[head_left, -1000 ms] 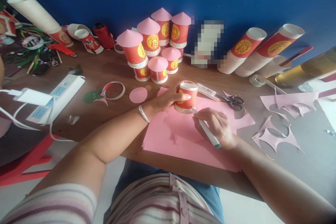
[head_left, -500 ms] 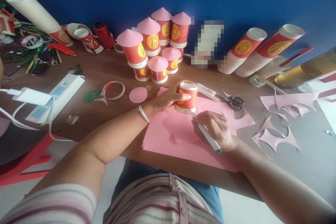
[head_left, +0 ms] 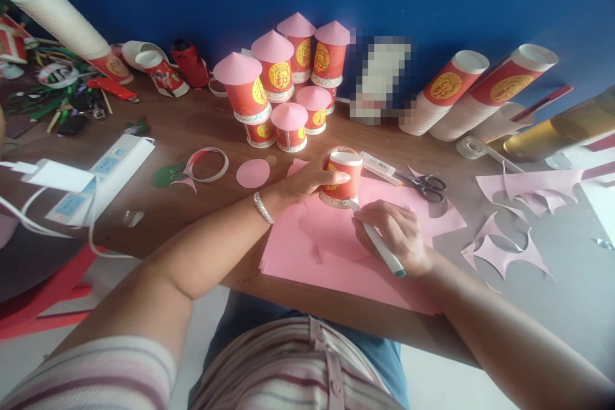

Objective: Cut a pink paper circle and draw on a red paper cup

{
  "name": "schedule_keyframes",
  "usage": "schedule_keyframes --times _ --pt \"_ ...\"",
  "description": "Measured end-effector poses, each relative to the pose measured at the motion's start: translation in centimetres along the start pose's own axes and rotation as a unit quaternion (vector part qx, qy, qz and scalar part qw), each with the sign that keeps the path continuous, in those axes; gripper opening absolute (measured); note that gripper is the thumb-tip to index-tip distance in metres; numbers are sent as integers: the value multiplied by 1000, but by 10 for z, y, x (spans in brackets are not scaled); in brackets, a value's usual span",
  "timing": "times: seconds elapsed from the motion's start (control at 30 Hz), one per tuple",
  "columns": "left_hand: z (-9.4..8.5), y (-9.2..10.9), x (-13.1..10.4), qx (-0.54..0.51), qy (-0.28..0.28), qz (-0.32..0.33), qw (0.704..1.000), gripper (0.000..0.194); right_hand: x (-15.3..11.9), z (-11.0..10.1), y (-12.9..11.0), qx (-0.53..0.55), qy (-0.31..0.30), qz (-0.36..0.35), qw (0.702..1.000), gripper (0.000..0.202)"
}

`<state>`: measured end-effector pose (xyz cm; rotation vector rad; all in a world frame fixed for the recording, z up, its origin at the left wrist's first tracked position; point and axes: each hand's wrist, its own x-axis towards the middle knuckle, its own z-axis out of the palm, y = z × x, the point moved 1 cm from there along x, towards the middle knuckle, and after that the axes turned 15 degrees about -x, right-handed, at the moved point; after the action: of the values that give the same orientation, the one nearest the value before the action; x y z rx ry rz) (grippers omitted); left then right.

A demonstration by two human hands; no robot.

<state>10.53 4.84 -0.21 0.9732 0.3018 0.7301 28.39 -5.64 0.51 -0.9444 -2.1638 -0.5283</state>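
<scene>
A red paper cup [head_left: 346,180] with a white rim and a white lower band stands over pink paper sheets [head_left: 307,250]. My left hand [head_left: 319,179] is wrapped round its left side, thumb across the front. In my right hand [head_left: 394,234] is a white marker [head_left: 384,250] with a green end, its tip at the cup's lower band, where dark marks show. Behind the cup, several red cups with pink cone tops [head_left: 273,64] stand grouped, some stacked on others. A pink paper disc [head_left: 252,173] lies left of the sheets.
Black scissors [head_left: 431,189] and a white pen [head_left: 379,168] lie right of the cup. Paper scraps [head_left: 512,253], tape [head_left: 471,147] and leaning cup stacks [head_left: 451,80] are farther right. A power strip [head_left: 103,179] with cables is at left, a roll ring [head_left: 207,165] nearer.
The marker's tip and my right hand have shifted very slightly at the cup's lower band. My left hand holds the cup as before.
</scene>
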Motion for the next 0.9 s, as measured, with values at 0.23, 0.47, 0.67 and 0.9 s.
schedule_keyframes --times 0.23,0.47,0.67,0.9 --pt "5 5 -3 17 17 -1 1000 28 1 0 0 8 -9 -10 1000 20" --pt "1 2 -1 11 9 2 1000 27 1 2 1 9 -15 -14 1000 19" --pt "-3 -2 0 11 -3 -2 1000 32 2 2 2 -2 -9 -6 1000 20" --pt "-4 -2 0 14 0 2 1000 37 1 2 1 -11 -5 5 1000 22"
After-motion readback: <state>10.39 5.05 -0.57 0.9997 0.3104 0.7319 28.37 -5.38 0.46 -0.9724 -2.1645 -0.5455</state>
